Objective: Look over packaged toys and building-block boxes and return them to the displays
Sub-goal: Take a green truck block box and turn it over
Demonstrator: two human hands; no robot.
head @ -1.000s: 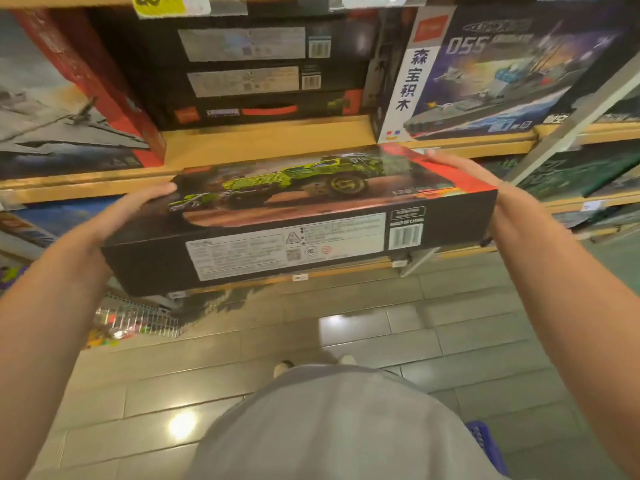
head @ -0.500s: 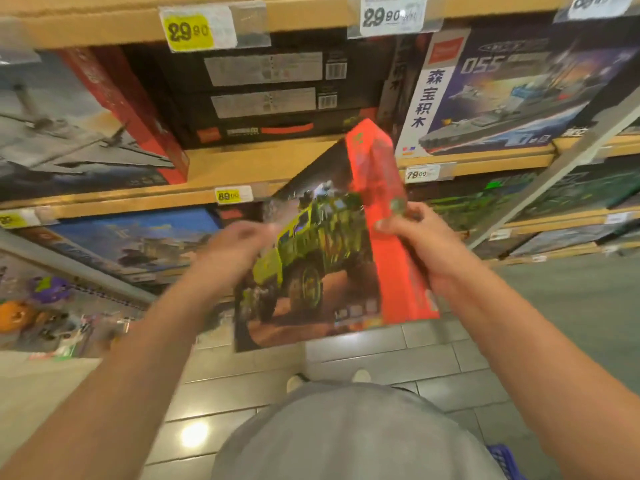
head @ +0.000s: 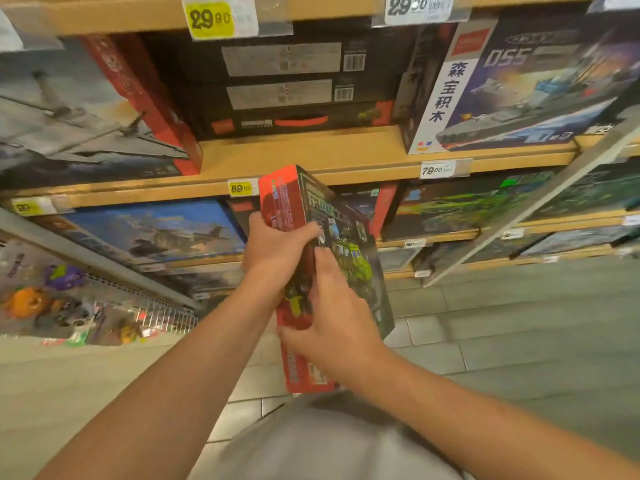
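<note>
Wooden shelves (head: 311, 157) carry stacked block sets, a warship box (head: 519, 88) at upper right. In front, the green-truck box (head: 349, 258) stands on end, red side leftward. The left hand (head: 277, 251) curls round its upper edge; the right hand (head: 336, 320) grips lower down

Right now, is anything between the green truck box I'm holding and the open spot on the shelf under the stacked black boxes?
Nothing visible. The green truck box is upright in the left hand and right hand, below the bare shelf board in front of the stacked black boxes.
</note>
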